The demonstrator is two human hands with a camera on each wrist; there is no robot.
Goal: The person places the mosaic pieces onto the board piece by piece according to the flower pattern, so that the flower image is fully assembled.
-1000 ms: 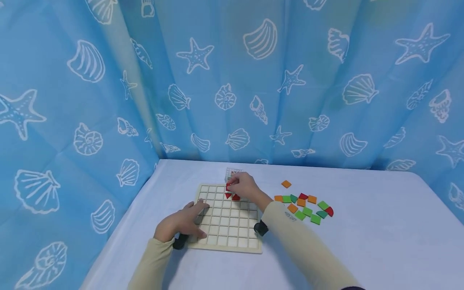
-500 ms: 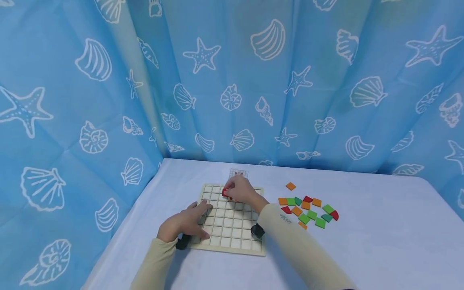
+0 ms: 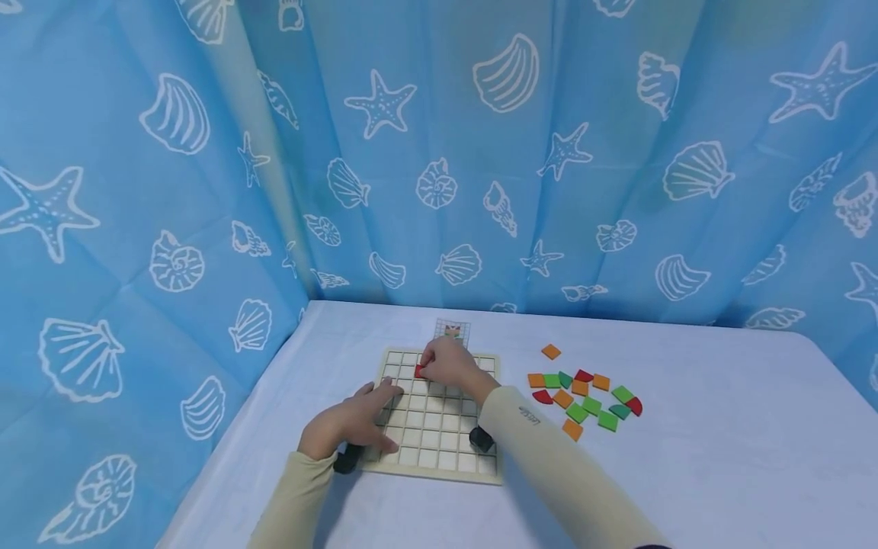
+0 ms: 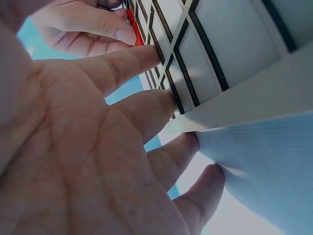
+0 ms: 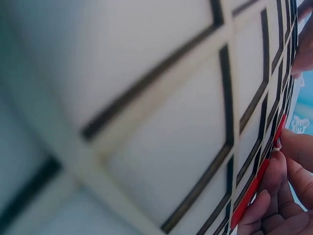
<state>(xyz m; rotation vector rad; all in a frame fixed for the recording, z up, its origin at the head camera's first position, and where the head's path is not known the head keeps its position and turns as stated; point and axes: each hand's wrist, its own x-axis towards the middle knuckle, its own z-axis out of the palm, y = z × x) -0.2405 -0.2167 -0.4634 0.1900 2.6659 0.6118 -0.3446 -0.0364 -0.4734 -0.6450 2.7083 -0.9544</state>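
My right hand (image 3: 449, 362) pinches a small red tile (image 3: 418, 371) at the board's upper part, left of the middle column. In the right wrist view that red tile (image 5: 281, 126) is at the fingertips, with another red piece (image 5: 252, 193) lying in the grid nearer the camera; the hand covers those pieces in the head view. The cream gridded board (image 3: 432, 477) lies flat on the table. My left hand (image 3: 350, 422) spreads over the board's left edge, its fingers (image 4: 124, 68) extended, some touching the rim and grid.
Loose orange, green and red tiles (image 3: 591, 406) lie scattered on the white table right of the board. A small gridded picture card (image 3: 465, 333) lies behind the board, partly covered by the right hand. A blue shell-print curtain (image 3: 439, 229) hangs at the back.
My right hand has moved left and slightly nearer along the board with the red tile. More of the picture card shows, as do loose tiles beside the sleeve. The left hand stays on the board.
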